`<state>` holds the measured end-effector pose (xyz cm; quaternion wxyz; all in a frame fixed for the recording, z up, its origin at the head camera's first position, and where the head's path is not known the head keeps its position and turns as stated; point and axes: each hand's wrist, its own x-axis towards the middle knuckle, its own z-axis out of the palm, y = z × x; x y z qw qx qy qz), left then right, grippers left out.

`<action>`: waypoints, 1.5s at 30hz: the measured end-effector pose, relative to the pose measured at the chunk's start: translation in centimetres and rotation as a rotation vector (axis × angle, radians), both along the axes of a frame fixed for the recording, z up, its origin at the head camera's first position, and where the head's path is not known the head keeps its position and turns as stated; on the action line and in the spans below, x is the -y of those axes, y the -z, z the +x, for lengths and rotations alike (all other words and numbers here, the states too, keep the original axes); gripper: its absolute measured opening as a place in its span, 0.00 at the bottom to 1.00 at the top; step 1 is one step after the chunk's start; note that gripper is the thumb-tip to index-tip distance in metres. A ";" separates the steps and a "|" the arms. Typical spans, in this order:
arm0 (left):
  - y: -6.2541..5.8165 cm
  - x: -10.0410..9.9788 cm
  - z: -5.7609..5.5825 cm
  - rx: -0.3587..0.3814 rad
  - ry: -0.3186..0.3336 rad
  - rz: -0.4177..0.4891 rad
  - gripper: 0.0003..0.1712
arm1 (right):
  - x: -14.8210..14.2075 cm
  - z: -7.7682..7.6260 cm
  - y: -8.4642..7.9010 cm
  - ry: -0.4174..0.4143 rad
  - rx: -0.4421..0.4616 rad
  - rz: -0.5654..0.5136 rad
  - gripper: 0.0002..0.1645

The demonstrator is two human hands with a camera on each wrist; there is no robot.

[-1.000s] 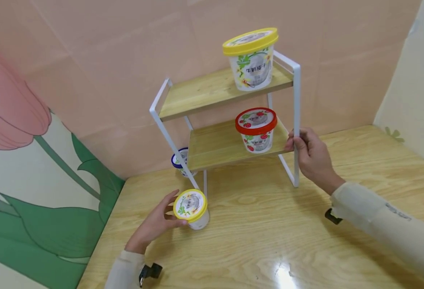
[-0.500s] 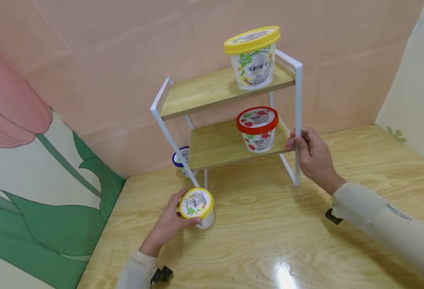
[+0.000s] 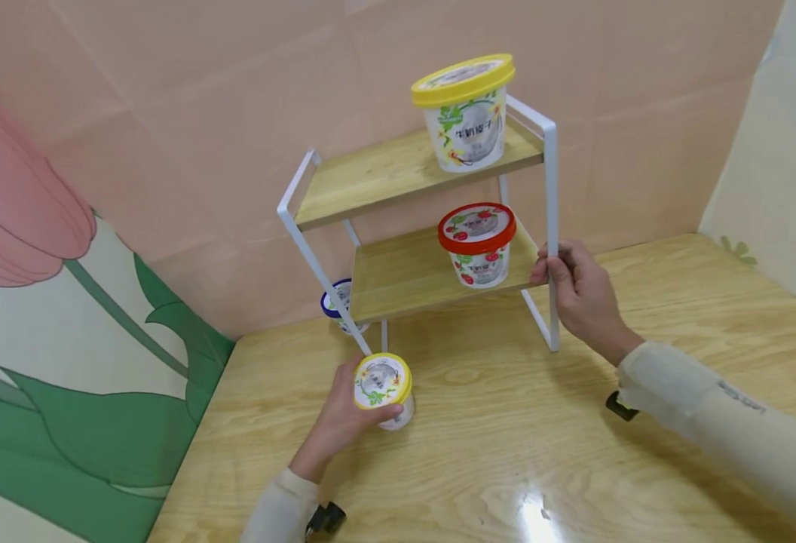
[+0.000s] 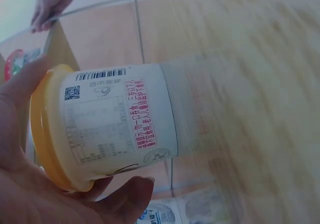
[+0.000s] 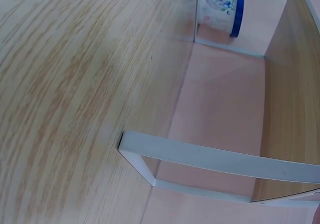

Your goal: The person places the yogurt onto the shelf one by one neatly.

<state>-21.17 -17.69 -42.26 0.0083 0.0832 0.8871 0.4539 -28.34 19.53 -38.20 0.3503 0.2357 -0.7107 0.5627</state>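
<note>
My left hand point(image 3: 344, 411) grips a paper tub point(image 3: 383, 381) with a yellow lid, fingers and thumb round its top. In the left wrist view its printed side shows, and its base meets its own reflection on the tabletop. My right hand point(image 3: 583, 298) holds the right front post of a two-tier shelf rack point(image 3: 398, 264), level with the lower board. On the upper board stands another yellow-lidded tub point(image 3: 469, 128), toward the right. Below it, on the lower board, is a red-lidded tub point(image 3: 478, 245). A blue-lidded tub point(image 5: 220, 13) stands on the table behind the rack's left post.
The rack's white left front post point(image 3: 323, 275) comes down just behind the held tub. A pink-covered wall point(image 3: 201, 151) rises close behind the rack. Wood-grain tabletop point(image 3: 479, 452) extends in front, and a flower-printed panel point(image 3: 167, 362) borders it at left.
My left hand has slid the yellow-lidded tub to the right, along the front of the rack's left post. My right hand stays on the right post.
</note>
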 end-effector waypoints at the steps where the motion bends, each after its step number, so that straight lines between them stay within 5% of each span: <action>1: 0.0 -0.1 0.0 0.003 0.001 0.006 0.65 | 0.0 0.0 0.0 0.003 -0.001 0.003 0.10; 6: -0.4 0.5 0.0 0.050 0.061 0.046 0.68 | 0.0 0.0 0.0 0.003 -0.001 0.002 0.10; 12: -2.7 2.9 0.0 0.043 0.143 0.007 0.69 | 0.0 0.0 0.1 -0.013 0.022 0.006 0.11; 16: -3.6 3.7 0.0 0.057 0.186 0.058 0.68 | -0.1 0.0 0.1 -0.013 0.021 0.002 0.11; 22: -3.6 3.7 0.0 0.091 0.214 0.076 0.67 | -0.2 -0.1 0.1 -0.021 0.026 0.009 0.11; 28: -3.5 3.6 0.2 0.082 0.232 -0.001 0.63 | -0.2 -0.1 0.2 -0.020 0.028 0.015 0.11; 34: -3.3 3.6 0.4 0.032 0.341 -0.081 0.63 | -0.2 -0.1 0.2 -0.013 0.008 0.012 0.10; 40: -3.1 3.9 0.0 0.020 0.484 -0.048 0.63 | -0.2 -0.1 0.1 -0.011 0.006 0.003 0.10; 45: -2.8 3.6 -0.7 0.010 0.500 -0.039 0.60 | -0.4 0.0 0.0 -0.024 0.018 0.010 0.10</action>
